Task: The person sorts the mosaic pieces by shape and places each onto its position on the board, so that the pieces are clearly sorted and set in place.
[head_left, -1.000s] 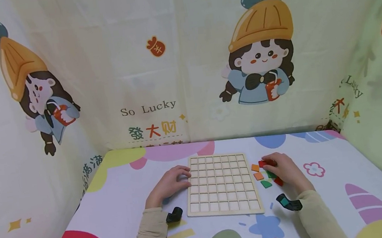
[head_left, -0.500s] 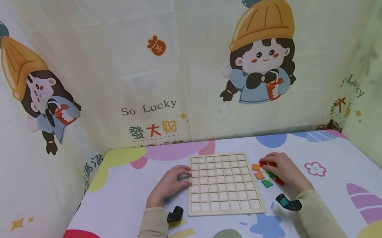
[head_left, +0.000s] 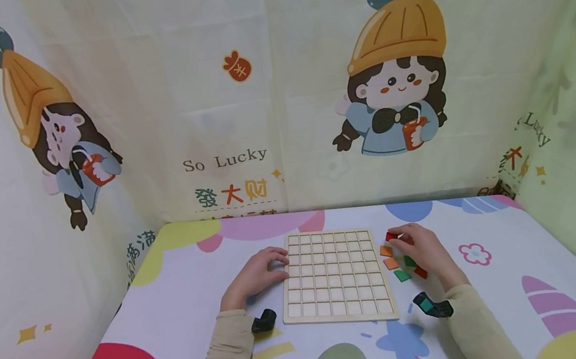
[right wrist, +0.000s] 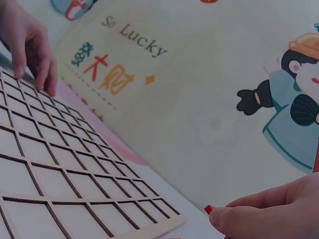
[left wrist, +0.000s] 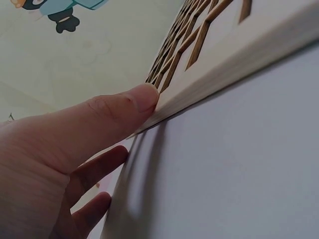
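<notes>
A wooden grid board (head_left: 341, 319) with square cells lies on the table in front of me. My left hand (head_left: 256, 276) rests at its left edge; in the left wrist view the thumb (left wrist: 144, 97) touches the board's side, and the other fingers reach along it loosely. Right of the board, my right hand (head_left: 426, 249) pinches a small red tile (head_left: 390, 236) between thumb and fingers. The right wrist view shows just a corner of this red tile (right wrist: 208, 209) beyond the fingertips.
Beside the board's right edge lie two orange tiles (head_left: 390, 264), a green tile (head_left: 402, 275), another green tile (head_left: 409, 261) partly under the hand and a red tile (head_left: 420, 272). A patterned cloth covers the table (head_left: 175, 311); printed curtains (head_left: 302, 113) stand behind it.
My right hand has shifted slightly away from me and lifted, taking the red tile from among the others. The left hand keeps its place at the board.
</notes>
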{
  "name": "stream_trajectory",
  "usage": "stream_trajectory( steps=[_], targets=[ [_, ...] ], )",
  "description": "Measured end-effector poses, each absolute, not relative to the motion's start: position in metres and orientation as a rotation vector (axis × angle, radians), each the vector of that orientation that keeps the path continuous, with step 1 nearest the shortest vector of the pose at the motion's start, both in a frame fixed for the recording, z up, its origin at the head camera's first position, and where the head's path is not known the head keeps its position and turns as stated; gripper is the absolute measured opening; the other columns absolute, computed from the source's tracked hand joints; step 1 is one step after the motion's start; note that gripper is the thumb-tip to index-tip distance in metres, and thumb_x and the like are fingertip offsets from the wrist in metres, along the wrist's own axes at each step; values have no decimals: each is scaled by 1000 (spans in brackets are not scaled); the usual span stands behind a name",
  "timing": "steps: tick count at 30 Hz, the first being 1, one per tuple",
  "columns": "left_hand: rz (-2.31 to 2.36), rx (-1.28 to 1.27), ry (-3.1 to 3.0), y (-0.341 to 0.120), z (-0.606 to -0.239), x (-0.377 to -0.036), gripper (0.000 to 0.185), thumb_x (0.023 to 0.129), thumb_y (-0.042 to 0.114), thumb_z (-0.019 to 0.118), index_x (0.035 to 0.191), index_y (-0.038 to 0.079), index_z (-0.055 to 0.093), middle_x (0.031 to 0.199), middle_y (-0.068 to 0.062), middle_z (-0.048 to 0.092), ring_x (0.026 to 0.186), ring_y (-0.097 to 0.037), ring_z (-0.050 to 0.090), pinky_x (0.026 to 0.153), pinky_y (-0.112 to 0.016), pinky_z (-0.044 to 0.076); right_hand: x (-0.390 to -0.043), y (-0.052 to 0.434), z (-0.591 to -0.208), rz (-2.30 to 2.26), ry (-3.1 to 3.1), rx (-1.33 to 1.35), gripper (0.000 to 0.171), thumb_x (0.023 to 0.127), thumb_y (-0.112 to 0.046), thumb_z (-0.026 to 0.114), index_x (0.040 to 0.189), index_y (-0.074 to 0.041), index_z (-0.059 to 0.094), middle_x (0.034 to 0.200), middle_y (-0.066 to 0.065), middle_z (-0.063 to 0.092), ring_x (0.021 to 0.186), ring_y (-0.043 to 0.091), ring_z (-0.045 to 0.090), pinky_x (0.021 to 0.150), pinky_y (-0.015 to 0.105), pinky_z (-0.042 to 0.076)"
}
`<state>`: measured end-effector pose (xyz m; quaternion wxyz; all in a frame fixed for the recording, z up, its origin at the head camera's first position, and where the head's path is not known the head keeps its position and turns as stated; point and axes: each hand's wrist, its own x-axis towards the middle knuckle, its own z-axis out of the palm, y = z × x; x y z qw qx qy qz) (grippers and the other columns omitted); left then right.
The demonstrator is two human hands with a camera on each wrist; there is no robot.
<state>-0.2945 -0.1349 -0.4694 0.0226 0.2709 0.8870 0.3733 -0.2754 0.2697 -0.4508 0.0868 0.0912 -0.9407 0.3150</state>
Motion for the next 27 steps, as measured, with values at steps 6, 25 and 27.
stream_trajectory(
  steps=[6,25,27],
  targets=[
    [1157,837,2744,-134,-468,-294,23,85,17,76,106,9,70,130,-4,59,127,-26,50,109,-45,38,-277,258,-449,1011,-2750,326,34,92,-17,69,123,-3,66,116,15,64,98,30,62,83,47,56],
    [1174,848,2730,-136,-468,-295,25,86,17,76,108,7,70,130,-6,59,127,-28,50,109,-47,37,-289,187,-449,1132,-2727,602,28,89,-15,72,116,-5,69,109,9,63,94,23,64,85,41,56],
    [1173,846,2730,-136,-468,-294,26,86,17,76,109,7,69,131,-6,59,127,-28,50,109,-47,37,-291,181,-448,1119,-2730,633,27,89,-14,72,115,-5,69,107,8,64,92,21,64,85,40,56]
  ],
)
